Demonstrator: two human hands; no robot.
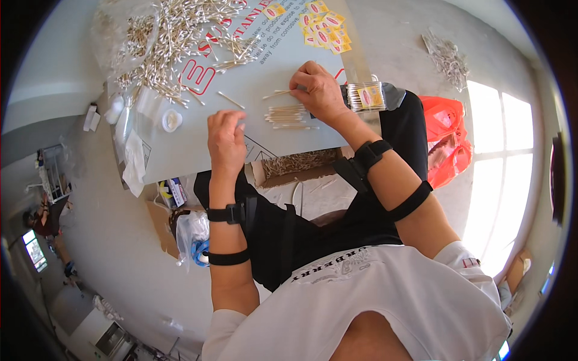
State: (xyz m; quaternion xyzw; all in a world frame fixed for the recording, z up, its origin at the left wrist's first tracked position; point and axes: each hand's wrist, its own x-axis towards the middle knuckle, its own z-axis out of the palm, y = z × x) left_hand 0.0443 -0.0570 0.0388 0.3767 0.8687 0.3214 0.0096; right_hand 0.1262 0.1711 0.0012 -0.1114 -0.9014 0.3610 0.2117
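My right hand (319,90) is closed in a pinch over the table, with a cotton swab (276,94) sticking out to the left of its fingertips. Just below lies a neat row of cotton swabs (286,114), side by side. My left hand (227,141) hovers farther left, its fingers bent and the thumb a little apart, with nothing visible in it. One loose cotton swab (231,100) rests just beyond those fingertips. Beside my right wrist, a clear pack of swabs (365,97) with a yellow label lies at the table's right edge.
A large heap of swabs (174,42) covers the far left, partly in clear plastic. Yellow cards (325,27) lie at the far right. A small white round container (171,120) stands left. Below the edge is a cardboard box (298,165) of swabs; red bags (445,138) sit right.
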